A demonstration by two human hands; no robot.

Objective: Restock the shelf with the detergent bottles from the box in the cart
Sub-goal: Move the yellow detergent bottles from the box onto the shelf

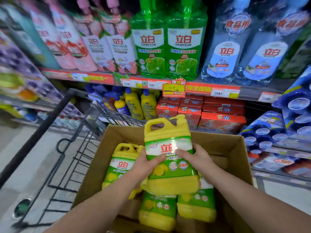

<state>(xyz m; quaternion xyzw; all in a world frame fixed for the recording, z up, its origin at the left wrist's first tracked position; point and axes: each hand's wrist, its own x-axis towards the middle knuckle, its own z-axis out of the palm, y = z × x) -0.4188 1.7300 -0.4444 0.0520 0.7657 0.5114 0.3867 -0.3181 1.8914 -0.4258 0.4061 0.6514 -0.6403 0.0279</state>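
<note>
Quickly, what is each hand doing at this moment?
Left hand: grips the left side of the raised yellow detergent bottle.
Right hand: grips the right side of the same bottle, above the cardboard box.

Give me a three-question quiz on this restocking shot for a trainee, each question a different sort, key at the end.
1. True or false: the left hand and the right hand both grip the lifted yellow bottle.
2. Where does the cardboard box sit? A) on the floor B) in the wire cart C) on a shelf
3. Fill in: the two lime-labelled bottles on the upper shelf are ____ in colour.
Key: 1 true; 2 B; 3 green.
</note>
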